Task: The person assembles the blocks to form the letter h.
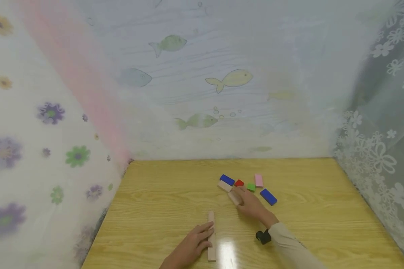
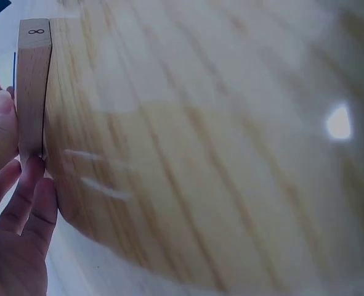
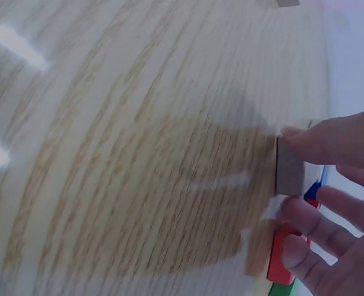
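A straight row of plain wooden blocks [image 1: 211, 254] lies on the table in the head view, running away from the person. My left hand [image 1: 190, 246] rests along its left side, with extended fingers over it and the thumb at its edge. In the left wrist view, the near block [image 2: 34, 92] bears a figure 8 on its end. Farther back, my right hand [image 1: 251, 205] pinches a plain wooden block [image 1: 235, 198] between thumb and fingers. That block's end shows in the right wrist view, thumb [image 3: 305, 145] on one side, fingertips by the other.
Around the right hand lie another plain block [image 1: 225, 186], two blue blocks [image 1: 227, 179] [image 1: 268, 197], a red block [image 1: 239, 183], a green block [image 1: 251, 187] and a pink block [image 1: 258, 181]. A black device [image 1: 263, 237] sits at the right wrist. Patterned curtains border the wooden table [image 1: 148, 209].
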`<state>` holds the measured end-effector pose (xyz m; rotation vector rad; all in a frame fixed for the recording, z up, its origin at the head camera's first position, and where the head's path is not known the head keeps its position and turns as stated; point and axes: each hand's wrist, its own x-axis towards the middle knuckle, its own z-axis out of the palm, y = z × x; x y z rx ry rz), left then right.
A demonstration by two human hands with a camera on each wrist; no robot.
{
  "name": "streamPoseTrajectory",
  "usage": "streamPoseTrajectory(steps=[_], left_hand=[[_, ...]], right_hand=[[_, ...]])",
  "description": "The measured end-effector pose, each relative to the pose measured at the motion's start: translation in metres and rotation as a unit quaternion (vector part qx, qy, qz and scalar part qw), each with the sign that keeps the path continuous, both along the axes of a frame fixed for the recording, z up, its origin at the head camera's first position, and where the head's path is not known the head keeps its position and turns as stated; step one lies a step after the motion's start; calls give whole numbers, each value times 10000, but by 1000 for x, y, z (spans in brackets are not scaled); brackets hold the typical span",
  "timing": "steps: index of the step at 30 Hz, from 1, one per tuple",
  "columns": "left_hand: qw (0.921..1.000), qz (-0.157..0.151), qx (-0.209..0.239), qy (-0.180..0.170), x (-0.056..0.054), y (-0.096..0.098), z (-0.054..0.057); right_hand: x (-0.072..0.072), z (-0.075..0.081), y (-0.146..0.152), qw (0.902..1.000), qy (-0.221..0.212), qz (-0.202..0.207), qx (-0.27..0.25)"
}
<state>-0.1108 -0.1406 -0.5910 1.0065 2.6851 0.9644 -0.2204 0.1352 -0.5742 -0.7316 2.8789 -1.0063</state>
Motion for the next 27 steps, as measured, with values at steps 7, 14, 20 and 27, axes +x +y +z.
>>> streamPoseTrajectory(steps=[7, 14, 20, 27], left_hand=[[9998, 65, 184, -16, -2, 1, -2], [9992, 110, 391, 13, -2, 2, -1], [9995, 178, 179, 196, -1, 2, 0], [9991, 93, 191, 361, -2, 2, -1]], right_hand=[[-1, -5, 1, 9995, 87, 314, 8], [0, -4, 2, 9986, 217, 473, 51], [0, -4, 3, 9985, 193, 504, 80], [-1, -4, 4, 9984, 132, 537, 146]])
